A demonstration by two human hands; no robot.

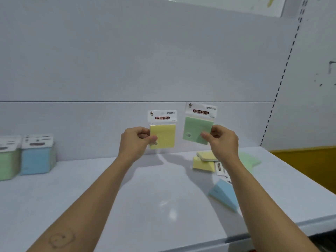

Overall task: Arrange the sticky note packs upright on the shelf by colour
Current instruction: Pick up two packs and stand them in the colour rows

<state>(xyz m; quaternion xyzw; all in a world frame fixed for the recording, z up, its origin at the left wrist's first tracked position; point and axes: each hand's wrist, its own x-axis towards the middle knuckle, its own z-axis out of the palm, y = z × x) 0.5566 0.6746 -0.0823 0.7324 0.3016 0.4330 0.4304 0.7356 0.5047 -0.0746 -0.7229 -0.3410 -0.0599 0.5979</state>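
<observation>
Forearms fill the bottom of the view, both reaching out over the white shelf [109, 188]. Left hand [135, 140] is pinched on a yellow pack [163, 136], thumb on the front face near its lower left edge, fingers curled behind; pack is upright, header card up, clear of the shelf surface. Right hand [222, 140] is pinched the same way on a green pack [196, 130], thumb on its lower right corner, pack tilted slightly and held a bit higher than the yellow one. Both packs are in the air, side by side, near the back wall. Progress, judging from the layout: partly done. Far left, a green row [8, 165] and a blue row [36, 159] already stand upright, touching each other. No yellow row visible yet. Still to sort: loose pile [205, 161] on the right behind the right forearm, with yellow packs, another green one, plus a blue pack [224, 194] lying nearer the front edge. Likely next: green to the existing row, yellow starts a new one.
</observation>
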